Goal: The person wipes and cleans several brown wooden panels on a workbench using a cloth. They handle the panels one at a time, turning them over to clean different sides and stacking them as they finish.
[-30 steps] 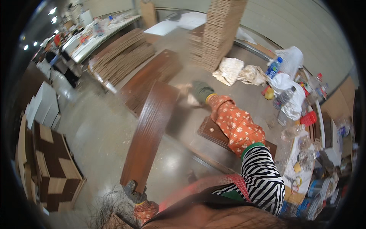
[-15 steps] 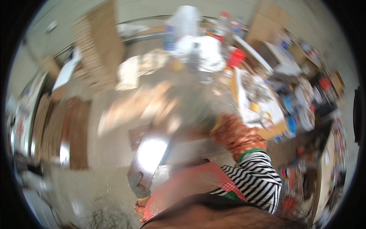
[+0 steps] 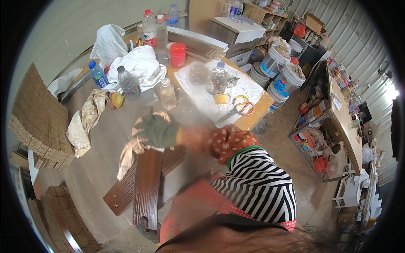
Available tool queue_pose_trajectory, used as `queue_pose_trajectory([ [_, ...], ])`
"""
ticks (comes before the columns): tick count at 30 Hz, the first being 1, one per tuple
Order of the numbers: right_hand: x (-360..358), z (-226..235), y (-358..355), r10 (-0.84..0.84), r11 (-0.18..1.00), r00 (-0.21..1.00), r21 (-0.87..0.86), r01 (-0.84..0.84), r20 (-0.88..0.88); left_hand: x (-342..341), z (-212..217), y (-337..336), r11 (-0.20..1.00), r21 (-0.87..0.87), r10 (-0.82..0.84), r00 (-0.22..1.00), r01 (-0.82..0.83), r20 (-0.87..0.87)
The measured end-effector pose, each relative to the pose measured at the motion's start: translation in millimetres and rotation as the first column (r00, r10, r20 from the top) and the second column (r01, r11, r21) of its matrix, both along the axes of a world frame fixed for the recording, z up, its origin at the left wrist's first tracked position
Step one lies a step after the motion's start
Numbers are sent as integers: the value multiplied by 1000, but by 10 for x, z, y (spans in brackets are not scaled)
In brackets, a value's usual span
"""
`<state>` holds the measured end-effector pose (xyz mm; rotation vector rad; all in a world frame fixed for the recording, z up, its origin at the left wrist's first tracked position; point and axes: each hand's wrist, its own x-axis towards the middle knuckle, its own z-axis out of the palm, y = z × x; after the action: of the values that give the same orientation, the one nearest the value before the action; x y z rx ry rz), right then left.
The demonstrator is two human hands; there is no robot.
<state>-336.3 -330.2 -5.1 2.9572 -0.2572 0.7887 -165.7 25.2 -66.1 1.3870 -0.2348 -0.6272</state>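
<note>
A dark brown wood-grain board [image 3: 147, 185] slants toward me, and my left hand [image 3: 147, 230], in a grey glove, grips its near end with the fingers partly hidden. My right hand [image 3: 157, 131], in a dark green glove, is closed on a pinkish-beige rag [image 3: 128, 158] at the board's far end. The rag hangs down on the board's left side. Beneath lies another brown board [image 3: 120, 194] with small holes near its end, crossing at an angle. An orange patterned sleeve cover [image 3: 234, 141] covers my right forearm.
Stacked boards [image 3: 40, 114] stand at the left. Beyond my right hand are a stained cloth [image 3: 86, 122], a small clear bottle [image 3: 168, 95], a red jar [image 3: 177, 55] and scissors [image 3: 242, 105] on white paper. Buckets [image 3: 276, 59] and a workbench [image 3: 341, 114] stand to the right.
The view has swung to the right and cleared of blur. The rag, smeared before, now shows in my right hand at the board's far end. My left hand stays at the near end.
</note>
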Motion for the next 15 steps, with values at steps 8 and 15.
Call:
queue_pose_trajectory([
  [8,-55,587,-592,-84,796,996,602,54,21,-93,85,-49,1000,19,23,996,-24,85],
  [15,-34,1088,-506,-55,996,938,-47,75,343,-166,308,333,973,108,172,949,-206,264],
])
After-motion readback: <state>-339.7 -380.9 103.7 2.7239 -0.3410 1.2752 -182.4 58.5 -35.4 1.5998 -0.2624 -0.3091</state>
